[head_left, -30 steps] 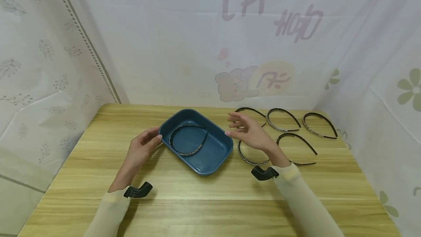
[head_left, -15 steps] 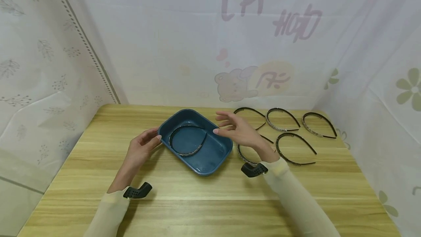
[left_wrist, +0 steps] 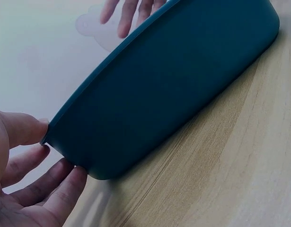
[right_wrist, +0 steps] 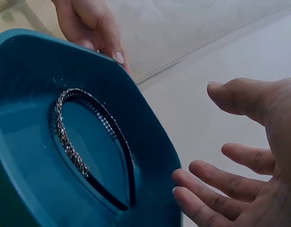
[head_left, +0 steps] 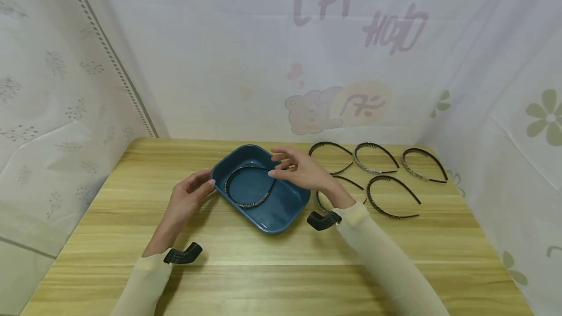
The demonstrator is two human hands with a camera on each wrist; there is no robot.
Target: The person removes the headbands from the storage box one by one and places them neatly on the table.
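Note:
My left hand holds the left end of a blue plastic basin. In the left wrist view, its thumb is on the rim and the fingertips touch the outer wall. Inside the basin lies a black toothed headband with a glittery, beaded band. My right hand is over the basin's far right part, holding nothing, its fingers loosely bent and thumb apart. In the right wrist view, the fingers are apart from the headband; whether they touch the basin cannot be told.
Several similar headbands lie on the wooden table to the right, among them a sparkly one, one at the far right and a nearer one. My right wrist partly covers another headband. A printed cloth hangs behind.
My right hand has moved left, from the basin's right edge to over its inside. The left hand, basin and headbands stay put; the view shifts slightly.

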